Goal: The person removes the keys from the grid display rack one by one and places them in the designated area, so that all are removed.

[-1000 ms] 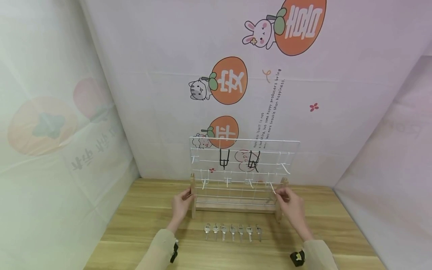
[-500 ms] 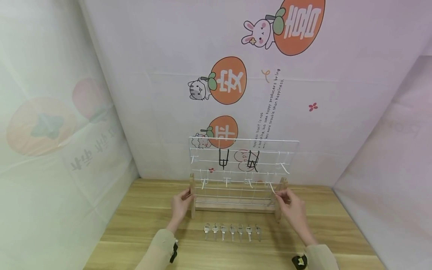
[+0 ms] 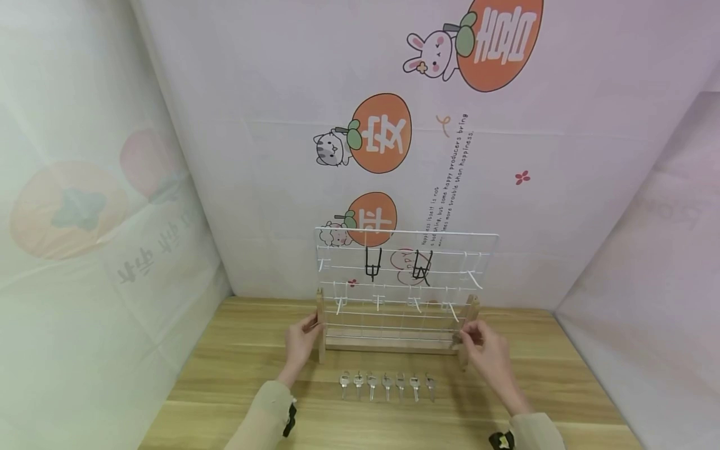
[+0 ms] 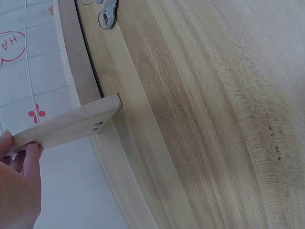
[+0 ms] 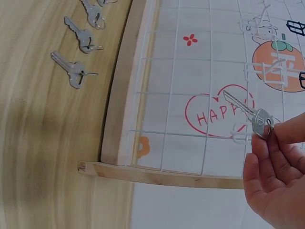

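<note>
My left hand (image 3: 300, 344) grips the wooden side post (image 4: 66, 125) of a white wire-grid rack (image 3: 407, 232), thumb on one face and fingers on the other. At the opposite post, my right hand (image 3: 488, 349) pinches a silver key (image 5: 259, 122) by its head, between thumb and fingers. The key's toothed blade points away from the hand, and a small ring shows at its head. Just above the pinched key in the head view is a white hook (image 3: 452, 310) on the grid, with nothing hanging from it.
Several silver keys (image 3: 386, 384) with rings lie in a row on the wood-grain table (image 3: 242, 350) before the rack. Black hooks (image 3: 372, 265) and other white hooks (image 3: 340, 304) are fixed on the grid. A printed cloth (image 3: 270, 181) hangs behind.
My right hand has moved slightly down, away from the tip of the lower right white hook, with the key still pinched. The left hand stays on its post.
</note>
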### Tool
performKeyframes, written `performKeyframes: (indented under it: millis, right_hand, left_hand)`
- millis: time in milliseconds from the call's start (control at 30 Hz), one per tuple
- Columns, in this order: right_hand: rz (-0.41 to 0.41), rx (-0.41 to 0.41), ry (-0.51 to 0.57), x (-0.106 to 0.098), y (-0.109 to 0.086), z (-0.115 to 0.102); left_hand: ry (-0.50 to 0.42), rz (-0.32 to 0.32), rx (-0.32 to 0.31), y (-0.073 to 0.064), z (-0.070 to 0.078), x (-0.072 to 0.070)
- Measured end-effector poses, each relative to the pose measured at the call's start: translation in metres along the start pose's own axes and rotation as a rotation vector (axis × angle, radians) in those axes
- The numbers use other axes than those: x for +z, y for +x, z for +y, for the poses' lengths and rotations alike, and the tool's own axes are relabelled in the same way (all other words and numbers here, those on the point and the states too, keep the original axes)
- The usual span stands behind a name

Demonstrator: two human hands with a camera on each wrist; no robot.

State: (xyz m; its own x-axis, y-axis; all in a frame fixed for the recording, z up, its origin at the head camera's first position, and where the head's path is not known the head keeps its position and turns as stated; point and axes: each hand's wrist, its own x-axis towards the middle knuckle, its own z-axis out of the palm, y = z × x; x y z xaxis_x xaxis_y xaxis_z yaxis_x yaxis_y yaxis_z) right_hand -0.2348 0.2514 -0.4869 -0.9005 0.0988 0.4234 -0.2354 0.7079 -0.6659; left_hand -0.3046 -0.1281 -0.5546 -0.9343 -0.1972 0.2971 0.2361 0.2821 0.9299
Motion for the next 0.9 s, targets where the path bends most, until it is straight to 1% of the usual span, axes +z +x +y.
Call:
performKeyframes:
  millis: [167, 600, 733, 900]
  right_hand:
    - [-0.008, -0.048, -0.004, 0.005, -0.006, 0.01]
    - [-0.096, -0.001, -0.054, 0.022, -0.021, 0.038]
    - [-0.121, -0.005, -0.082, 0.027, -0.024, 0.047]
    - [-0.156, 0.006, -0.077, 0.033, -0.028, 0.055]
  left_hand:
    - [0.01, -0.004, 0.004, 0.0, -0.002, 0.0]
    - [0.024, 0.007, -0.002, 0.001, -0.002, 0.001]
    - [0.019, 0.008, 0.0, 0.001, -0.002, 0.001]
    - [0.009, 0.011, 0.01, 0.001, -0.002, 0.001]
